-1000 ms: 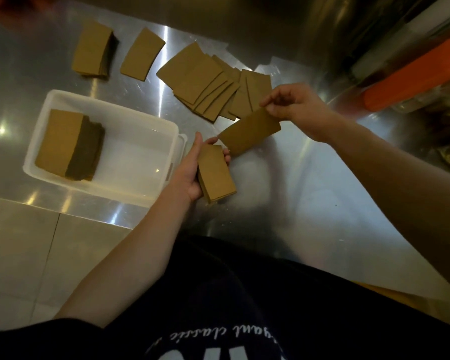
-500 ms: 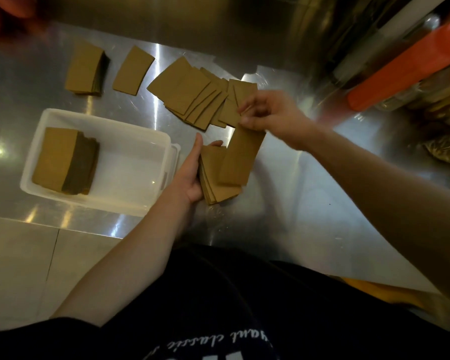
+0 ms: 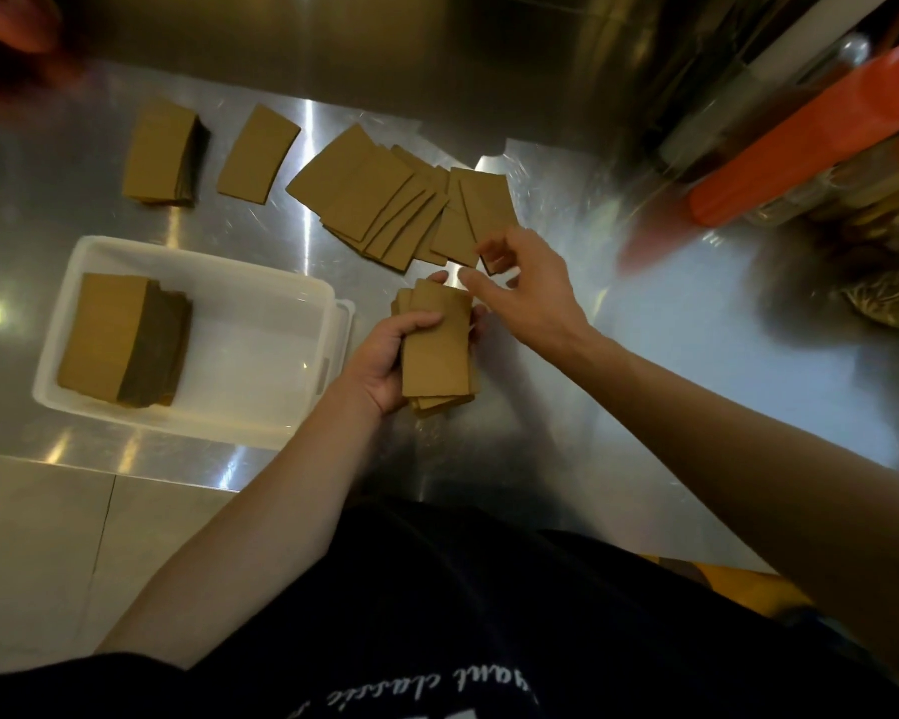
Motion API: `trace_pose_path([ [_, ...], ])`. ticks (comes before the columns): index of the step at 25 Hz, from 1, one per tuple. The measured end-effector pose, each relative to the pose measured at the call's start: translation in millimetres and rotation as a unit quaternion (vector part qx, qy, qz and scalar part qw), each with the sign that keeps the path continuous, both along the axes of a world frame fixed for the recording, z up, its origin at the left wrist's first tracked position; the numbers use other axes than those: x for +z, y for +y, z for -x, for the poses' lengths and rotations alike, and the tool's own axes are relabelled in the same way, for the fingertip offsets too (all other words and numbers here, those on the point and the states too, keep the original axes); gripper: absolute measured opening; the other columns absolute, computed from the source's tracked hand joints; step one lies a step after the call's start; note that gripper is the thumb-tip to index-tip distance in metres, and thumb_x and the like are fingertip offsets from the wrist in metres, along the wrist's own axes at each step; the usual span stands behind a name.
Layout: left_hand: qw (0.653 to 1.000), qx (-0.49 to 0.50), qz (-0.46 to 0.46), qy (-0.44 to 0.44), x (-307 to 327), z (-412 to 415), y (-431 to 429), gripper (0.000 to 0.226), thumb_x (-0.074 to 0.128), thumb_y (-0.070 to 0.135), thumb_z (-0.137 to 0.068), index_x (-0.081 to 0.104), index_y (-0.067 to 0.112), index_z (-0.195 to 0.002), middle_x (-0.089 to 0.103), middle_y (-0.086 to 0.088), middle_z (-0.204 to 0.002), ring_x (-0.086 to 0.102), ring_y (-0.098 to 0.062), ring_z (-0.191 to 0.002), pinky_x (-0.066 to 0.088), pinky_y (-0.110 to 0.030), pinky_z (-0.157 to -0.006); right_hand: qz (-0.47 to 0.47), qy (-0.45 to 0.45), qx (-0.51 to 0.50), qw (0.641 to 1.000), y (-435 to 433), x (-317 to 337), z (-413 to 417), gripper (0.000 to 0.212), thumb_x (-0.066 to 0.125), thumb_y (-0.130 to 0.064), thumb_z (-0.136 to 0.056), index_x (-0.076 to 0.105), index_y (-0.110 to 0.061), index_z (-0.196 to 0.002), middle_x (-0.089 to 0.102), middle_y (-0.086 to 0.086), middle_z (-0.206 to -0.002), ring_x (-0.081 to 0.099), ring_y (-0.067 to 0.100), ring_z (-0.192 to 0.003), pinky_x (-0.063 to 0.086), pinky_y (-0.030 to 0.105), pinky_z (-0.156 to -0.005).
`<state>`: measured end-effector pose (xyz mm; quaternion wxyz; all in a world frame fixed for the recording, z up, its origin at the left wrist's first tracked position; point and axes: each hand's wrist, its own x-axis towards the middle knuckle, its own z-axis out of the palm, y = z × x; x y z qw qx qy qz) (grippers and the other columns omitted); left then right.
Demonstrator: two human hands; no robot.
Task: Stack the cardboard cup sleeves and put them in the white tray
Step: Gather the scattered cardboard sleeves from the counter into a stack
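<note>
My left hand (image 3: 385, 363) grips a small stack of brown cardboard cup sleeves (image 3: 437, 345) just right of the white tray (image 3: 260, 303). A thicker stack of sleeves (image 3: 120, 339) lies in the tray's left half. My right hand (image 3: 530, 293) hovers above the held stack with fingers apart, its fingertips at the near edge of a fanned spread of loose sleeves (image 3: 385, 199) on the steel counter. A single sleeve (image 3: 258, 154) and another small stack (image 3: 162, 153) lie at the back left.
The steel counter (image 3: 696, 381) ends at a tiled floor on the left. An orange cylinder (image 3: 810, 137) and packaged goods (image 3: 888, 298) crowd the back right. Another person's hand (image 3: 6, 38) shows blurred at the top left corner.
My right hand laid the single sleeve onto the stack in my left hand, let go and moved back toward the fanned sleeves. My left hand closed its thumb over the stack.
</note>
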<state>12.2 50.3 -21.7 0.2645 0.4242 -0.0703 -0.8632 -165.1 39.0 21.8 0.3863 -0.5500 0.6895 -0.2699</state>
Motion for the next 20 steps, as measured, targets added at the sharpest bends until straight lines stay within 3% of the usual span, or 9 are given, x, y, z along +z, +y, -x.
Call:
trace_pose_path([
  [3, 0.997, 0.054, -0.004, -0.060, 2, 9, -7, 0.040, 0.064, 0.024, -0.090, 0.054, 0.027, -0.128, 0.064, -0.013, -0.114, 0.066, -0.028, -0.099, 0.057, -0.046, -0.082, -0.216, -0.147, -0.021, 0.965, 18, 9, 0, 0.048, 0.070, -0.046, -0.084, 0.047, -0.020, -0.117, 0.061, -0.004, -0.102, 0.064, 0.009, -0.085, 0.055, 0.019, -0.067],
  [5, 0.990, 0.070, 0.009, -0.122, -1, 18, -12, 0.066, 0.076, 0.034, -0.081, 0.046, 0.019, -0.138, 0.063, -0.013, -0.109, 0.065, -0.026, -0.098, 0.056, -0.047, -0.087, -0.292, -0.180, 0.043, 0.938, 29, 8, -2, 0.050, 0.072, -0.047, -0.081, 0.048, -0.019, -0.115, 0.063, 0.000, -0.102, 0.067, 0.014, -0.086, 0.058, 0.021, -0.070],
  [6, 0.987, 0.067, 0.028, -0.143, -1, 22, -15, 0.073, 0.078, 0.036, -0.077, 0.043, 0.017, -0.138, 0.060, -0.013, -0.109, 0.064, -0.025, -0.098, 0.055, -0.048, -0.091, -0.284, -0.163, 0.069, 0.942, 33, 5, -3, 0.048, 0.074, -0.047, -0.079, 0.050, -0.020, -0.111, 0.064, 0.000, -0.103, 0.067, 0.013, -0.087, 0.057, 0.021, -0.070],
  [8, 0.988, 0.046, 0.056, -0.139, 1, 26, -16, 0.065, 0.075, 0.032, -0.080, 0.041, 0.020, -0.133, 0.057, -0.014, -0.109, 0.062, -0.025, -0.099, 0.053, -0.047, -0.096, -0.250, -0.135, 0.074, 0.956, 34, 2, -4, 0.042, 0.077, -0.043, -0.078, 0.051, -0.021, -0.102, 0.063, 0.000, -0.107, 0.066, 0.012, -0.089, 0.057, 0.021, -0.071],
  [11, 0.994, 0.024, 0.077, -0.072, 6, 21, -20, 0.043, 0.067, 0.017, -0.089, 0.043, 0.021, -0.125, 0.058, -0.015, -0.108, 0.064, -0.024, -0.099, 0.054, -0.044, -0.094, -0.249, -0.218, 0.043, 0.943, 31, 2, 3, 0.034, 0.078, -0.028, -0.081, 0.049, -0.015, -0.095, 0.062, -0.008, -0.106, 0.068, 0.015, -0.089, 0.061, 0.029, -0.078],
  [14, 0.987, 0.044, 0.120, -0.094, 4, 21, -19, 0.041, 0.069, 0.016, -0.087, 0.053, 0.023, -0.124, 0.064, -0.014, -0.109, 0.067, -0.025, -0.102, 0.054, -0.046, -0.093, -0.233, -0.259, 0.039, 0.936, 33, 3, 4, 0.031, 0.076, -0.022, -0.082, 0.049, -0.011, -0.095, 0.064, -0.005, -0.105, 0.069, 0.017, -0.090, 0.061, 0.031, -0.079],
  [17, 0.985, 0.059, 0.123, -0.104, 1, 25, -17, 0.043, 0.070, 0.018, -0.087, 0.056, 0.029, -0.125, 0.063, -0.014, -0.118, 0.064, -0.029, -0.112, 0.052, -0.051, -0.097, -0.212, -0.220, 0.067, 0.950, 33, 1, 2, 0.029, 0.076, -0.025, -0.082, 0.050, -0.017, -0.091, 0.064, -0.001, -0.106, 0.067, 0.013, -0.093, 0.059, 0.024, -0.076],
  [20, 0.992, 0.070, 0.073, -0.077, -4, 20, -21, 0.041, 0.066, 0.029, -0.090, 0.056, 0.029, -0.129, 0.061, -0.018, -0.125, 0.063, -0.030, -0.114, 0.050, -0.050, -0.100, -0.254, -0.188, 0.148, 0.937, 11, 2, 20, 0.036, 0.075, -0.035, -0.082, 0.057, -0.009, -0.100, 0.067, 0.000, -0.106, 0.067, 0.012, -0.094, 0.057, 0.024, -0.076],
])
